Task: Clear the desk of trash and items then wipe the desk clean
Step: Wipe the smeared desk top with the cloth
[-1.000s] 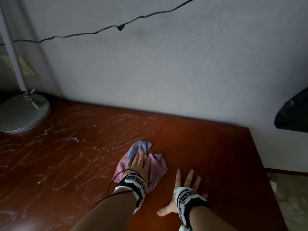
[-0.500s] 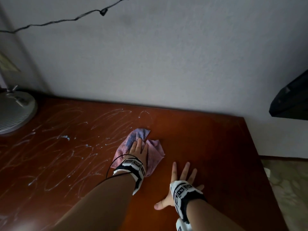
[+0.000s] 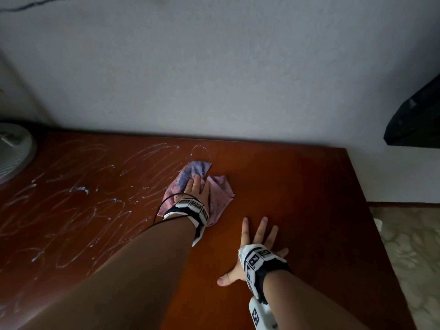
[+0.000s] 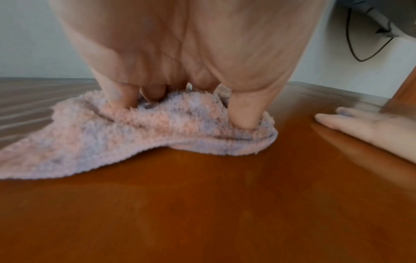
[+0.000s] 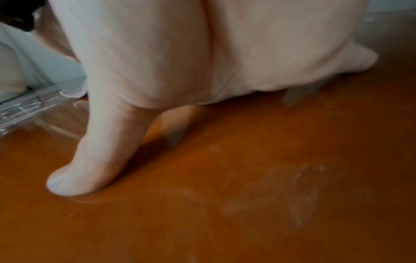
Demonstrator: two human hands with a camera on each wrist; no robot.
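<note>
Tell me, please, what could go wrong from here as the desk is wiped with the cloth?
1. The left hand presses a bunched cloth, so it may smear the white streaks rather than lift them.
2. Strokes leftward approach the grey round base at the desk's far left; it might get bumped or leave residue beneath.
3. The right hand lies flat on wiped wood and could leave prints.

Pink-and-lilac mottled cloth [image 3: 217, 195]; red-brown desk [image 3: 297, 198] with white streaks [image 3: 71, 189].
</note>
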